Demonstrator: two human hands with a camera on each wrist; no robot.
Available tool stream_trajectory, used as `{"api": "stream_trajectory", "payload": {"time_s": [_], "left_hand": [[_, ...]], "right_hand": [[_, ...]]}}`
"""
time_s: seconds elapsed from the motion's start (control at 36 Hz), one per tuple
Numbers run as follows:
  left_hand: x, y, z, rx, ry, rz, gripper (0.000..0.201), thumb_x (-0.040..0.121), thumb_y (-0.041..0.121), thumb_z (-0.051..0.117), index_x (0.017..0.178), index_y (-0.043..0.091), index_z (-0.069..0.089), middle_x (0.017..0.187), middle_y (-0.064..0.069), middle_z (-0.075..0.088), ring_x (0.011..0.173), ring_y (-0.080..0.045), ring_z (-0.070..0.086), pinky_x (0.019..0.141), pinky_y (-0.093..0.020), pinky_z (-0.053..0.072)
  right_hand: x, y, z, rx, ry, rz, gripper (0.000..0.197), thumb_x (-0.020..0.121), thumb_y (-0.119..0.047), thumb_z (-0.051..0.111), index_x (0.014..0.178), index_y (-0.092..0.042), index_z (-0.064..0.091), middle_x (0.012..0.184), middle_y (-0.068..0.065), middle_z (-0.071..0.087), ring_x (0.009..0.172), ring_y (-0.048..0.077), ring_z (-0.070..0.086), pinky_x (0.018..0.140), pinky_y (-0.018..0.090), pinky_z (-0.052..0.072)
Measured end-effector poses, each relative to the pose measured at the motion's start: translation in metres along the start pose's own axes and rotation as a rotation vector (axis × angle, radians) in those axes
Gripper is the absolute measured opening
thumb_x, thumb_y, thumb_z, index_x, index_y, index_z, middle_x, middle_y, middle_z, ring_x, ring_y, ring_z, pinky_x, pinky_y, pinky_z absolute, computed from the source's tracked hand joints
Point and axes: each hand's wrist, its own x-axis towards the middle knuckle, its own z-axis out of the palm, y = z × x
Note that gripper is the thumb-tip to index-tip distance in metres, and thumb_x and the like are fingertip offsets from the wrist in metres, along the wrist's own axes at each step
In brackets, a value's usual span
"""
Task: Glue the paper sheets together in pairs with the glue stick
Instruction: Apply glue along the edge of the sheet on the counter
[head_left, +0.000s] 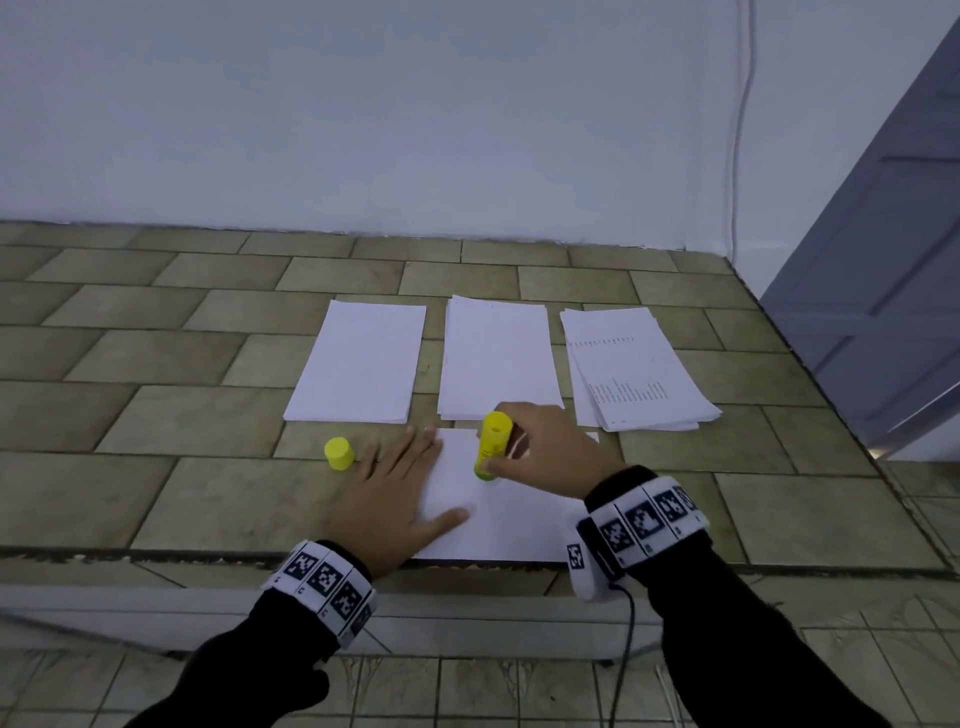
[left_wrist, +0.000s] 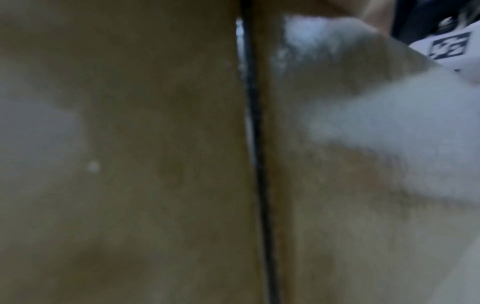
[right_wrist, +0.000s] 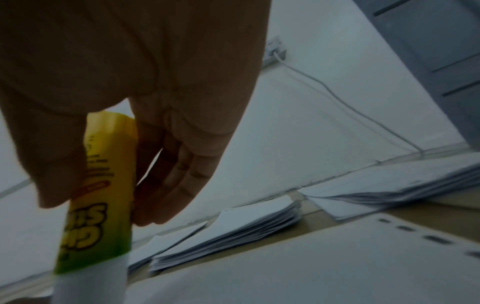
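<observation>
A white paper sheet (head_left: 493, 525) lies at the near edge of the tiled surface. My left hand (head_left: 400, 488) lies flat on its left part, fingers straight, holding it down. My right hand (head_left: 540, 447) grips a yellow glue stick (head_left: 492, 446), upside down, with its tip pressed on the sheet. In the right wrist view the glue stick (right_wrist: 101, 197) runs between thumb and fingers, its white glue end down on the paper sheet (right_wrist: 285, 273). The yellow cap (head_left: 338, 453) stands left of the sheet. The left wrist view is blurred, showing only tile and paper.
Three stacks of white paper lie behind the sheet: left stack (head_left: 358, 364), middle stack (head_left: 496, 358), and right stack (head_left: 636, 371) with printed text. A wall rises behind; a grey door (head_left: 883, 291) stands at right. The tiled ledge (head_left: 156, 553) drops off near me.
</observation>
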Motion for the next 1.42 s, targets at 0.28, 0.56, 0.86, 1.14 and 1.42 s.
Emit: {"api": "stream_trajectory", "payload": {"time_s": [0.28,0.56,0.86,1.14,1.42], "left_hand": [[-0.001,0.001,0.001,0.002,0.008,0.014,0.120,0.064,0.099,0.007,0.156,0.022,0.012,0.162,0.011,0.001,0.149,-0.008,-0.006,0.122,-0.043,-0.003],[-0.001,0.001,-0.001,0.001,0.031,0.022,0.118,0.065,0.099,0.008,0.156,0.025,0.012,0.162,0.011,0.001,0.150,-0.009,-0.003,0.122,-0.044,-0.001],[-0.001,0.003,-0.004,0.038,-0.002,0.001,0.122,0.061,0.099,0.000,0.156,0.024,0.006,0.161,0.011,-0.008,0.148,-0.006,-0.010,0.121,-0.040,-0.006],[-0.001,0.000,0.000,-0.003,0.089,-0.009,0.117,0.069,0.097,0.020,0.154,0.018,0.024,0.160,0.002,0.023,0.149,-0.014,0.012,0.122,-0.038,0.003],[-0.001,0.000,0.000,-0.041,0.081,-0.014,0.112,0.071,0.093,0.024,0.154,0.018,0.021,0.163,0.007,0.011,0.149,-0.008,0.000,0.121,-0.038,-0.002]], "right_hand": [[-0.051,0.008,-0.003,0.046,-0.120,-0.089,0.015,0.078,-0.023,0.078,0.089,-0.018,0.069,0.097,-0.004,0.068,0.083,0.014,0.063,0.072,0.029,0.053],[-0.024,0.013,-0.013,0.000,-0.087,-0.050,0.013,0.078,-0.020,0.078,0.081,-0.013,0.067,0.095,0.001,0.070,0.083,0.014,0.063,0.075,0.031,0.053],[0.017,0.022,-0.031,-0.056,0.044,0.096,0.017,0.078,-0.015,0.075,0.085,-0.005,0.062,0.087,0.006,0.070,0.084,0.022,0.065,0.081,0.039,0.053],[-0.042,0.042,-0.042,0.093,0.060,0.038,0.015,0.074,-0.017,0.082,0.084,-0.017,0.071,0.088,-0.005,0.073,0.079,0.007,0.067,0.074,0.020,0.054],[-0.078,0.042,-0.051,0.044,0.003,0.110,0.022,0.070,-0.017,0.084,0.088,-0.021,0.072,0.084,-0.007,0.071,0.079,0.009,0.067,0.077,0.028,0.057]]}}
